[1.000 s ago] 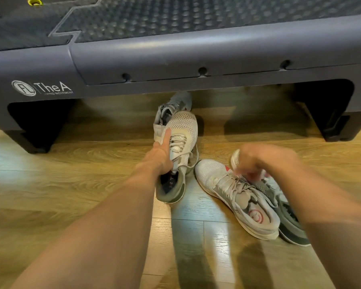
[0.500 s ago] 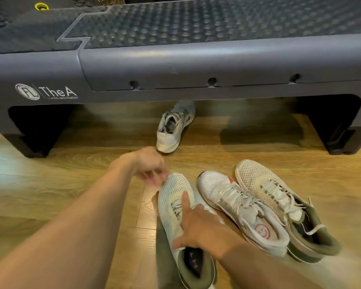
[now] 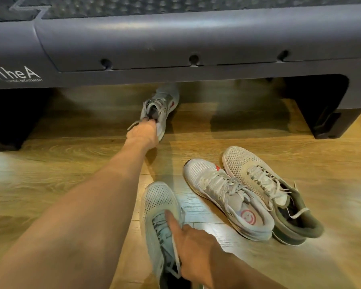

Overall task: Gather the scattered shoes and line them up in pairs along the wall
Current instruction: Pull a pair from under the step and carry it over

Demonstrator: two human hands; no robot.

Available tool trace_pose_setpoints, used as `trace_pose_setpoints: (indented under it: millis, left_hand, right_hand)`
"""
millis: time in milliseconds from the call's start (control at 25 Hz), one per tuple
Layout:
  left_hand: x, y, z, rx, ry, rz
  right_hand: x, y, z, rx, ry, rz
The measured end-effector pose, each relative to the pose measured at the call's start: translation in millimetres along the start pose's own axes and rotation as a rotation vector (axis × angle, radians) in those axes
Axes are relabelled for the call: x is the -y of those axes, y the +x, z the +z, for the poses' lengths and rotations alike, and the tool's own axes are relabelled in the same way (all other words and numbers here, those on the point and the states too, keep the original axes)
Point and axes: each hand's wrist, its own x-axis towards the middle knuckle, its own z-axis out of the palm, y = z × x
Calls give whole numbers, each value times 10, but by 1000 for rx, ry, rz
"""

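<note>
Head camera, as I monitored it remotely, recorded four shoes on the wooden floor (image 3: 50, 167) in front of a dark step bench (image 3: 196, 38). The left hand (image 3: 143, 133) was stretched forward, its fingers curled into the heel opening of a grey shoe (image 3: 162, 103), gripping it. That shoe lay with its toe under the bench edge and its heel towards me. The right hand (image 3: 193, 245) held a pale mesh shoe (image 3: 159, 207) near the bottom of the view, thumb laid straight along the laces; the other fingers were hidden against its right side. To the right, a white shoe (image 3: 221, 192) with a smiley insole and a beige shoe (image 3: 263, 180) with an olive collar lay side by side, touching, toes angled towards the bench. Neither hand touched them.
</note>
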Motion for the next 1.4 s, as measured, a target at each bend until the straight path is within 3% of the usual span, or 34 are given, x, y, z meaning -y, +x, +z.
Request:
trace_pose_setpoints:
  millis: [240, 440, 720, 920, 1040, 1120, 1200, 1320, 1400]
  left_hand:
    - [-100, -1073, 251, 71, 27, 53]
    - [-298, -2271, 724, 255, -49, 78]
    - [-348, -3202, 1033, 424, -76, 140]
    - [-241, -3401, 1008, 490, -195, 63]
    - [-234, -3574, 956, 574, -457, -6]
    - [-219, -3753, 912, 477, -635, -78]
    - [-164, -3918, 893, 343, -617, -139]
    - [-70, -4073, 947, 346, -504, -186]
    - [-62, -4154, 978, 371, -495, -274]
  right_hand:
    - [206, -420, 439, -159, -8, -38]
    - [304, -1042, 1010, 45, 120, 48]
    - [183, -1204, 1134, 10, 419, 292]
    - [187, -1238, 1066, 62, 315, 220]
    - [140, -1412, 954, 109, 316, 252]
    - [83, -1527, 817, 121, 239, 239]
    - [42, -1566, 616, 73, 25, 231]
    - [63, -1571, 442, -51, -61, 172]
    - [93, -1613, 495, -38, -19, 140]
